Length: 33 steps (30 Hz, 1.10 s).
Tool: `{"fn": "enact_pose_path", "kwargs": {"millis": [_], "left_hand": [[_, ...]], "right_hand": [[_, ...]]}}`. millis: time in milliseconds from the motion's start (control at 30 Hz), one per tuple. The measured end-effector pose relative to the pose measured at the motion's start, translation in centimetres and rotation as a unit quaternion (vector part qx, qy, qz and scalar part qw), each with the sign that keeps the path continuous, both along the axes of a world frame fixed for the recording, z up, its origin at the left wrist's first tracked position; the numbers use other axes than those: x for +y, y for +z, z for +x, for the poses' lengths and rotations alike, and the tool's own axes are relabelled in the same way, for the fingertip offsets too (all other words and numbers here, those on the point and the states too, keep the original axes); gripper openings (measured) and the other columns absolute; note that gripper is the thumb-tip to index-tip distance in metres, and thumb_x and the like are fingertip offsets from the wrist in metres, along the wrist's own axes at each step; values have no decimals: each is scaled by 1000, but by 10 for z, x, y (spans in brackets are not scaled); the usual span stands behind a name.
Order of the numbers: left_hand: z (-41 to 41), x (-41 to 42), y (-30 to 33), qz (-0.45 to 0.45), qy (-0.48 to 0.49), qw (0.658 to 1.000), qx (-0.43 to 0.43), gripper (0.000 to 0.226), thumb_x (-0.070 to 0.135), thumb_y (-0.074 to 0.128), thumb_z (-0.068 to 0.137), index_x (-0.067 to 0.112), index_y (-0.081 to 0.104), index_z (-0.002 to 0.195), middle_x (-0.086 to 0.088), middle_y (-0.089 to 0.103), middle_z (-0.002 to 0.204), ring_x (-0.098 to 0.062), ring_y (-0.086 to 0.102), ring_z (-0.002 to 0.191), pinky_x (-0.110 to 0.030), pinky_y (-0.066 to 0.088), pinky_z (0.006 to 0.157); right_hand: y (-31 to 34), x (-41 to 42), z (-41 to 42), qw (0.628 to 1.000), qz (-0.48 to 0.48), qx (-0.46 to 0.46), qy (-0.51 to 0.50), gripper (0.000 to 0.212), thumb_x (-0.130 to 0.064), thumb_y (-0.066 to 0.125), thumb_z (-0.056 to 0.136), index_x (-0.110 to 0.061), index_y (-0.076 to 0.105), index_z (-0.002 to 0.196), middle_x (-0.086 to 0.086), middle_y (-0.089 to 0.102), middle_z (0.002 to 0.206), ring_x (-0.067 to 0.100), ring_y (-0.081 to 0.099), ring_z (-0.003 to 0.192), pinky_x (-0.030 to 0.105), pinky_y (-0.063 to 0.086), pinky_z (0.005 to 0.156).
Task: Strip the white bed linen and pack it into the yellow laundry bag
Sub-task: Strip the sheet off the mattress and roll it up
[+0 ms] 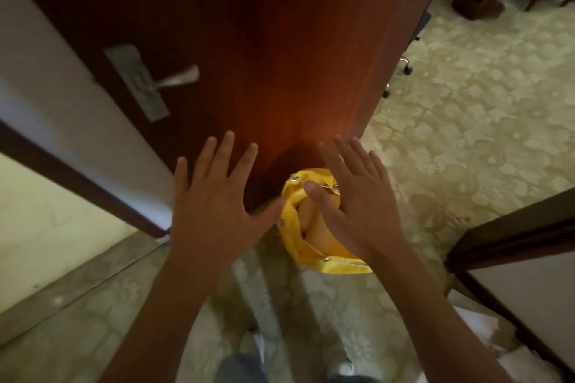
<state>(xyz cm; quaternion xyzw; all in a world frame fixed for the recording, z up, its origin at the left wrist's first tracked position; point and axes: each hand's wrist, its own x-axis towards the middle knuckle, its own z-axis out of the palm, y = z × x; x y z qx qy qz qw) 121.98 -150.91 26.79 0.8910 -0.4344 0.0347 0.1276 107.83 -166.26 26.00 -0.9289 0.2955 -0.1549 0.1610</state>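
Observation:
The yellow laundry bag (314, 253) stands on the carpet at the foot of a dark red wooden door, its mouth open with metal eyelets and a white cord along the rim. Inside the mouth something pale shows, tinted yellow. My left hand (214, 205) hovers with fingers spread flat, just left of the bag. Over the bag's mouth my right hand (357, 199) is spread the same way, covering part of the opening. Neither hand holds anything. No bed is in view.
The wooden door (280, 50) stands ajar ahead, with a metal lever handle (174, 79) on its left. A patterned beige carpet (466, 121) stretches right, with chair casters and a dark round furniture base (477, 5) at the back. White linen (485, 336) lies at lower right beside a dark frame.

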Motion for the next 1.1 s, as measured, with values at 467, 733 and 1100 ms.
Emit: {"fn": "enact_pose_path", "kwargs": {"millis": [467,733,1100], "left_hand": [[-81,186,160,-44,242,969,17,86,78,31,80,29,40,150,-7,27,163,-28,20,151,-61,22,117],[-210,288,190,-20,449,893,3,89,80,28,77,30,40,151,-6,25,163,-27,20,151,-58,21,117],[-371,437,196,-44,656,754,-2,94,82,19,75,33,36,153,-2,17,166,-20,10,153,-52,14,122]], "right_hand": [[168,155,16,977,13,-12,213,81,-70,11,88,-28,33,154,0,24,164,19,11,153,39,3,123],[194,248,-26,917,23,-50,394,79,-71,16,89,-27,39,150,2,32,160,22,20,151,48,16,122],[213,425,-93,790,25,-53,611,78,-70,14,91,-27,35,153,0,27,162,18,14,152,46,12,124]]}}
